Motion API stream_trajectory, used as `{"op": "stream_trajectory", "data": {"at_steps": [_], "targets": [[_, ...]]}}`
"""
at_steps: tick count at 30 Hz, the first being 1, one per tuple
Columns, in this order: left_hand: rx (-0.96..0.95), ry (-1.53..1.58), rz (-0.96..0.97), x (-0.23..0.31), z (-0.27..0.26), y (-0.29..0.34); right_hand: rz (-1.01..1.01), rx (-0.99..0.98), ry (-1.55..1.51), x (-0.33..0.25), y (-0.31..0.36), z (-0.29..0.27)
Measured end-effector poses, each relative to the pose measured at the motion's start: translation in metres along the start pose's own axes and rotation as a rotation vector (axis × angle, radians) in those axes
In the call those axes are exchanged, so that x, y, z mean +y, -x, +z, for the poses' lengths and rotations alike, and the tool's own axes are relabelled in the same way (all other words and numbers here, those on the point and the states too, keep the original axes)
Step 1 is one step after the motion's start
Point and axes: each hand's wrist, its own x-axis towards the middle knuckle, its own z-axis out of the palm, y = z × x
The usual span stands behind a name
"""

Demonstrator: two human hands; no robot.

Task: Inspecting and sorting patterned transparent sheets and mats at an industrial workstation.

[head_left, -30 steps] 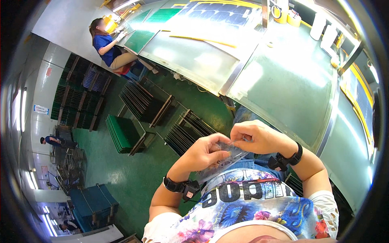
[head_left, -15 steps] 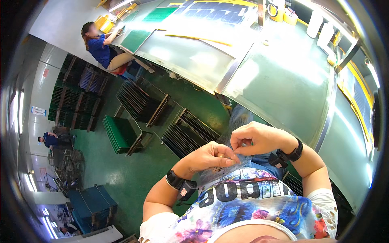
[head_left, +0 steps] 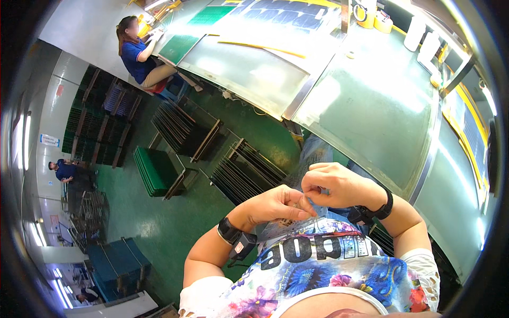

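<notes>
In front of my chest, both hands pinch a crinkled piece of clear plastic film (head_left: pixel 277 229). My left hand (head_left: pixel 281 205) is closed, thumb against fingertips, at the film's upper edge. Close beside it my right hand (head_left: pixel 334 185) is also closed, its curled fingers almost meeting the left fingertips. See-through film hangs below the left hand, over my flowered top (head_left: pixel 318 259). Whether it is a bag or a loose sheet I cannot tell. Any smaller thing between the fingertips is hidden.
A long glass-topped workbench (head_left: pixel 371 111) runs ahead and right, holding a tape roll (head_left: pixel 350 54) and yellow containers (head_left: pixel 383 22). Racks of dark panels (head_left: pixel 246 172) and green panels (head_left: pixel 156 170) stand on the floor to the left. A co-worker (head_left: pixel 139 58) sits at the bench's far left.
Both my hands stay together on the film, with small shifts of the fingers. The right hand's fingers have curled further in. The seated co-worker has straightened slightly.
</notes>
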Motion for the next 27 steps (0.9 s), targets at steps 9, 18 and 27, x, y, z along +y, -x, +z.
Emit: {"op": "stream_trajectory", "data": {"at_steps": [9, 18, 27], "targets": [[0.002, 0.022, -0.138, 0.003, -0.001, 0.002, -0.052, 0.09, 0.076, 0.009, 0.001, 0.009], [-0.1, -0.02, -0.218, 0.014, 0.01, 0.004, 0.293, 0.378, 0.035, 0.01, 0.002, -0.013], [0.274, -0.249, -0.025, 0.026, 0.003, 0.033, 0.398, 0.488, -0.497, 0.041, 0.024, -0.02]]}}
